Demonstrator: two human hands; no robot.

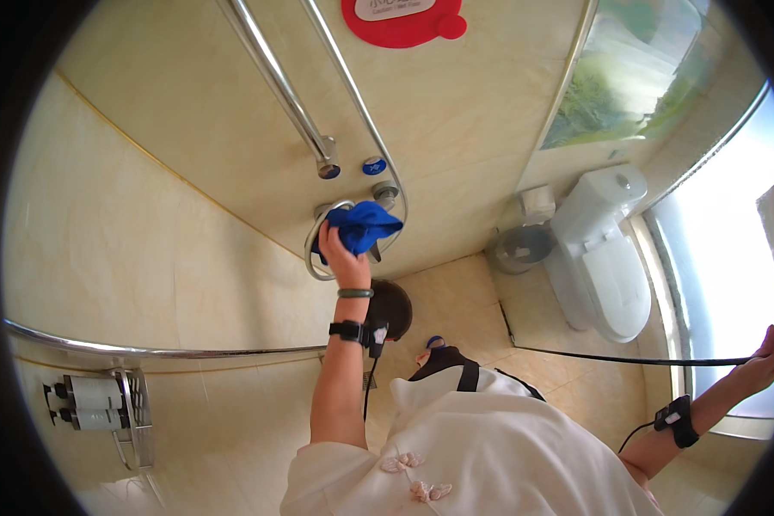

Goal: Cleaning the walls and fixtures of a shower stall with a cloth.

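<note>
My left hand [343, 259] grips a crumpled blue cloth [362, 227] against the wall-mounted shower mixer. The cloth covers most of the mixer; a grey wall fitting [385, 191] shows above it. A looped metal shower hose [311, 248] hangs beside my fingers, and its upper length runs up the wall. Far to the right, my right hand [769, 356] is raised by the bright window, at the end of a thin black edge strip [632, 356]. Whether its fingers hold that strip is unclear, as the picture's rim cuts in there.
A chrome bar [274, 71] slants down the wall above the mixer. Below stands a dark round bin or stool [390, 311]. To the right are a white toilet [613, 277] and a waste bin [522, 248]. Pump bottles [93, 403] sit in a rack at lower left, below a curved rail [168, 351].
</note>
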